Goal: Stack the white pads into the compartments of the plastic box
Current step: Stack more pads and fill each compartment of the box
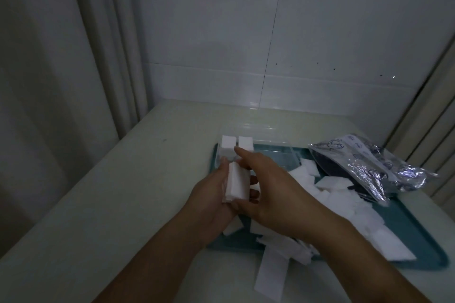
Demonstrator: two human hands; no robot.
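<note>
Head view, dim light. We see the left hand gripping a stack of white pads, fingers curled round it from the left w/ fingertips showing on the stack's right side. The stack is held just above the near-left part of the teal tray. The right hand lies over the stack's right side, index finger stretched fwd toward the far end; whether its other fingers pinch the pads we can't tell, they're hidden behind the hand.

Just beyond the fingertip, the plastic box sits at the tray's far-left corner. It's clear & hard to make out; 2 compartments at its left end hold pad stacks side by side, tops level, a thin divider between them. The rest of the box is too faint to read.

On the tray, right of the hands, loose pads lie in a messy heap, some overlapping; a few spill over the near rim, w/ a long white strip hanging onto the table. A crinkled foil bag rests on the tray's far-right corner, partly on the table. Tiled wall behind, curtain at left.
</note>
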